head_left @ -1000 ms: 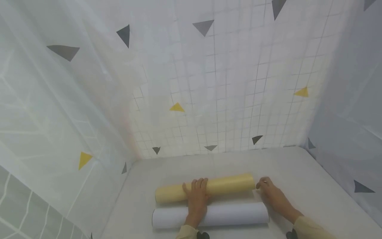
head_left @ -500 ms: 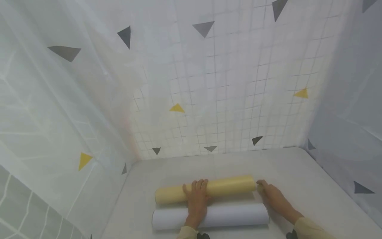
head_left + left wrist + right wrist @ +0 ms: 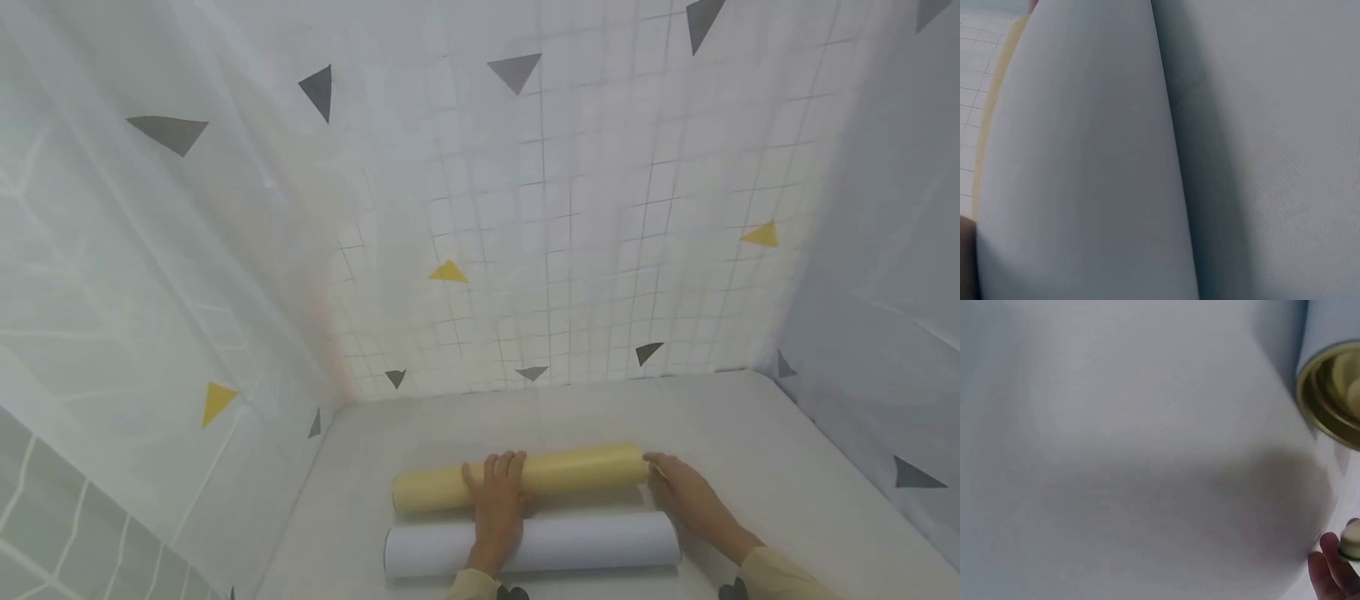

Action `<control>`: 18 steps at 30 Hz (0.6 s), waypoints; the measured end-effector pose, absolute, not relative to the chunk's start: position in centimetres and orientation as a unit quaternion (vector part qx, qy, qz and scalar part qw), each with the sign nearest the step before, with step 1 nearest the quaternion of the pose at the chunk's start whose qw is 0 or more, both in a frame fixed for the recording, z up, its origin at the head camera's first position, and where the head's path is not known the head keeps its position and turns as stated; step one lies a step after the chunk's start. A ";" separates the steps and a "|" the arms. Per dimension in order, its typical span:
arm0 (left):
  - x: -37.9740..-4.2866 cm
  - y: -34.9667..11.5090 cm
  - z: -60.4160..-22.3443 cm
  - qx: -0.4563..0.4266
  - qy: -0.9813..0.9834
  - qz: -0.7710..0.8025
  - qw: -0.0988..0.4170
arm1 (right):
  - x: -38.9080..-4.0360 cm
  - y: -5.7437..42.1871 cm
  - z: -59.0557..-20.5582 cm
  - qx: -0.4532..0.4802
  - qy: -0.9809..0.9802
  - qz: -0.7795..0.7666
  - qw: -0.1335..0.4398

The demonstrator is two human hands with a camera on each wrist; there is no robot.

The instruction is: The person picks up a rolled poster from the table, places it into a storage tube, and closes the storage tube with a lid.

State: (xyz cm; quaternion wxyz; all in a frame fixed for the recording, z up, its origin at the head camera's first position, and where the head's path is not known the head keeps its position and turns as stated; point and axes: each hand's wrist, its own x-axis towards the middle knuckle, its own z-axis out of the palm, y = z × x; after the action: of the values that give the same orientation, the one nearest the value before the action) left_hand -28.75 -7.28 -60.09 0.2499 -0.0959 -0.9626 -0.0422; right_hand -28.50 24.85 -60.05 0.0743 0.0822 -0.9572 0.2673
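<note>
A yellow roll lies on the white surface at a slight slant. Across its middle rests my left hand, its fingers curled over the top and far side. Nearer to me lies a thicker white roll, under my left wrist; it fills much of the left wrist view. My right hand is at the right end of the yellow roll. In the right wrist view its fingers pinch a small cream piece with a green rim, cut off by the frame. The white roll's end has a gold rim.
A white wall with a faint grid and grey and yellow triangles rises behind the surface. A pale side wall stands at the right, and pale sheeting hangs at the left.
My right hand has come closer in against the end of the yellow roll, its fingers shifting. The left hand and both rolls stay nearly in place.
</note>
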 end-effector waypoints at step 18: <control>-28.5 -7.1 -59.7 -0.096 -0.961 -0.044 0.255 | -29.3 22.8 -58.3 -0.018 -0.918 0.392 0.056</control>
State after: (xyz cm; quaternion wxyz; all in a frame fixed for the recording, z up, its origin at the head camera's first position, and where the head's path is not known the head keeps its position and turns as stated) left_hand -28.49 -7.13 -59.66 0.2547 -0.0965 -0.9612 -0.0437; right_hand -29.33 22.83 -58.26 0.0555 -0.0177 -0.9182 0.3918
